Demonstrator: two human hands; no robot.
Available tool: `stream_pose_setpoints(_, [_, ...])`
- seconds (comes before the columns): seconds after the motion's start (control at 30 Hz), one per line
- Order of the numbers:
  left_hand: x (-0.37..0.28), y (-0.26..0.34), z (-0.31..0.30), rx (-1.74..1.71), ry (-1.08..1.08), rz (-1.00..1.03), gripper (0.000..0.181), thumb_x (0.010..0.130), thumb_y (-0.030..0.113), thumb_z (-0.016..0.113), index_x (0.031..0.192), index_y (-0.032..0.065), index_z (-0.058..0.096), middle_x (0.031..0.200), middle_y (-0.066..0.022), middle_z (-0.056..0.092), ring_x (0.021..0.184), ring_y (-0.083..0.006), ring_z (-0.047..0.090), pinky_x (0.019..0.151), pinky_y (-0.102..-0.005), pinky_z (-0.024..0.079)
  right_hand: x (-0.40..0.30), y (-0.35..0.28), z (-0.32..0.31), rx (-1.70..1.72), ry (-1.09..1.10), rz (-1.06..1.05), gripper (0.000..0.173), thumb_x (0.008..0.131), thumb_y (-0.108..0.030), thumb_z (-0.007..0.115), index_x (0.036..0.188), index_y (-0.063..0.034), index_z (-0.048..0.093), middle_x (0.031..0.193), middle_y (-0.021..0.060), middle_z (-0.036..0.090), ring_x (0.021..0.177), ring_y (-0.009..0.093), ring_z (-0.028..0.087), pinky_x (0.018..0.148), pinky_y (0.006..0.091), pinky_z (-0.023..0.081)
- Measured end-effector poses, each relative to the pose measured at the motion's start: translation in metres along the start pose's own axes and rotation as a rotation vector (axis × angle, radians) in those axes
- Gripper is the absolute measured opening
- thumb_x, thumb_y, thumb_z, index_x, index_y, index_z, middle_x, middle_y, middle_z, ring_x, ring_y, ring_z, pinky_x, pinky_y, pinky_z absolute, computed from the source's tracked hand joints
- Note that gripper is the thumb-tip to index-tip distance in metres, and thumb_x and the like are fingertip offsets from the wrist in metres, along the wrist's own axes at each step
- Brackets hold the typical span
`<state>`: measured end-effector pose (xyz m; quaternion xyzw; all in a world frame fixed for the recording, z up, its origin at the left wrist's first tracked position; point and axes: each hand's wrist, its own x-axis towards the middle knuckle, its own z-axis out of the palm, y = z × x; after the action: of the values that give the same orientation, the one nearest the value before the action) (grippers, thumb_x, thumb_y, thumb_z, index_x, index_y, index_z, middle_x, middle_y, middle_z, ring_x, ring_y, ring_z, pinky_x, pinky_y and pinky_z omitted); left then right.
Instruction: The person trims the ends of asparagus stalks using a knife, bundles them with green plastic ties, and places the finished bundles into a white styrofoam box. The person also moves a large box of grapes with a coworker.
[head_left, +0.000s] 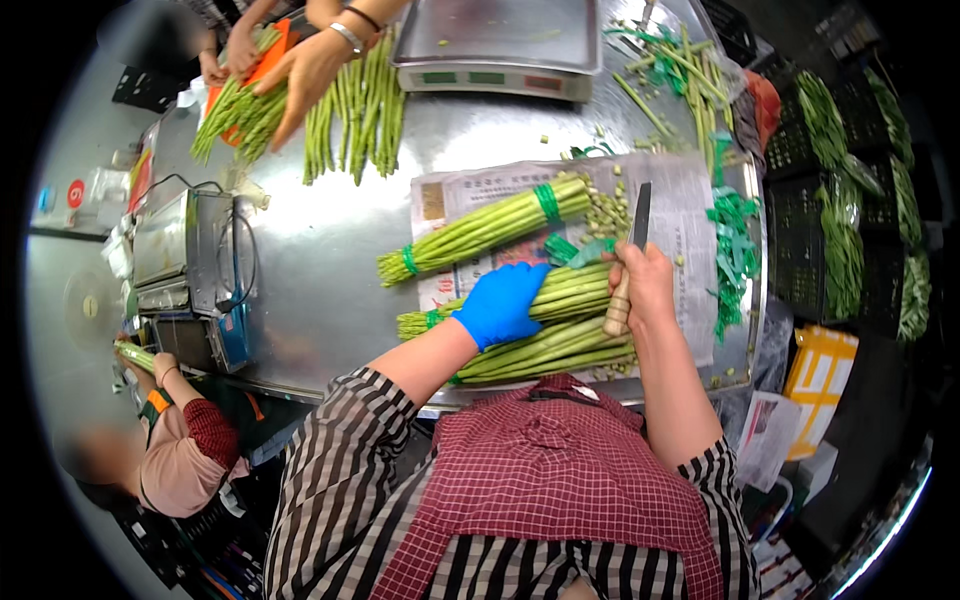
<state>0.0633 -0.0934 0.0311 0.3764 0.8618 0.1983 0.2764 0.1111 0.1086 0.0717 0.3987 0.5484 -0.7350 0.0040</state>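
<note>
My left hand (504, 304), in a blue glove, is closed over a bundle of asparagus (574, 292), whose tips point left. My right hand (646, 281) is bare and grips the wooden handle of a knife (639, 217) near the bundle's cut end, its blade pointing away from me. Green tape (581, 251) lies loose by that end. Further from me, an asparagus bundle (487, 229) bound with green tape at both ends rests on newspaper (686, 322). More asparagus (555, 349) lies on my near side. Cut stem ends (607, 214) are scattered beside the far bundle.
Across the steel table (315, 277) stands a weighing scale (495, 45). Co-workers' hands (311, 75) handle asparagus at the upper left, near a row of spears (360, 112). Green tape scraps (731, 255) lie along the right edge. Another person (176, 450) is at the lower left.
</note>
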Motion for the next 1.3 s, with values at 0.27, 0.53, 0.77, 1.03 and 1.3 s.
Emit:
stream_pose_setpoints(0.27, [-0.012,0.002,0.018,0.102,0.096,0.077,0.073,0.065,0.029,0.078,0.126,0.0074,0.046,0.101,-0.0169,0.055,0.095,-0.0355,0.055,0.079,-0.0442,0.048,0.01,0.017,-0.041,0.225,0.169,-0.028,0.018,0.084,-0.018,0.061,0.09,-0.0011,0.056,0.073,0.0066,0.059,0.054,0.011,0.052,0.047,0.0257,0.046])
stream_pose_setpoints(0.53, [-0.018,-0.01,0.018,0.02,0.153,0.072,0.073,0.069,0.035,0.074,0.13,0.0064,0.044,0.115,-0.02,0.055,0.105,-0.0373,0.054,0.088,-0.0451,0.046,0.023,-0.034,-0.077,0.149,0.184,-0.28,0.015,0.084,-0.015,0.066,0.088,-0.002,0.061,0.07,0.0043,0.059,0.048,0.009,0.048,0.047,0.0249,0.043])
stream_pose_setpoints(0.77, [-0.016,-0.006,0.015,-0.035,0.063,0.063,0.071,0.069,0.031,0.075,0.129,0.0084,0.045,0.107,-0.0188,0.059,0.099,-0.0365,0.057,0.086,-0.0454,0.047,0.036,0.0,-0.033,-0.477,-0.093,-0.105,0.031,0.073,-0.019,0.077,0.095,-0.0008,0.065,0.071,0.0074,0.064,0.054,0.013,0.058,0.053,0.0267,0.048])
stream_pose_setpoints(1.03, [-0.026,-0.006,0.024,-0.048,0.139,0.128,0.071,0.068,0.024,0.076,0.129,0.005,0.044,0.112,-0.0198,0.057,0.102,-0.0386,0.054,0.088,-0.0455,0.045,0.07,0.041,-0.013,-0.538,0.004,-0.218,0.022,0.069,-0.011,0.075,0.085,-0.0024,0.063,0.074,0.0103,0.066,0.061,0.018,0.062,0.059,0.0313,0.051])
stream_pose_setpoints(1.3, [-0.037,0.002,0.032,-0.019,0.223,0.138,0.068,0.071,0.02,0.075,0.128,0.0027,0.044,0.118,-0.0192,0.055,0.104,-0.0373,0.054,0.087,-0.0452,0.045,0.061,0.026,-0.014,-0.485,-0.085,-0.068,0.038,0.068,-0.017,0.082,0.09,0.0016,0.057,0.075,0.0082,0.062,0.056,0.013,0.057,0.051,0.0281,0.048])
